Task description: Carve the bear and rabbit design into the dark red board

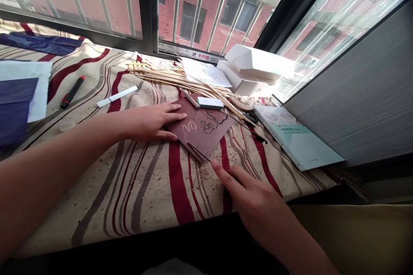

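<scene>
A reddish-brown board (222,137) lies on the striped cloth, with a dark line drawing of a cartoon figure and a pale squiggle on its face. My left hand (155,121) rests on the board's left side with fingers stretched out and spread. In my right hand (245,187), at the near corner, is a thin dark tool (199,152). The forefinger lies along it, and its far end reaches over the board's near left edge. The rest of the tool is hidden in the fist. A white-and-green eraser (209,103) and a short pale stick (189,98) lie on the board's far edge.
Pale thin strips (180,78) and white boxes (254,66) lie by the window. To the right is a spiral-bound book (295,137). A white pen (118,96) and a black-and-red marker (72,93) lie left. Crumbs are scattered over the cloth (155,189).
</scene>
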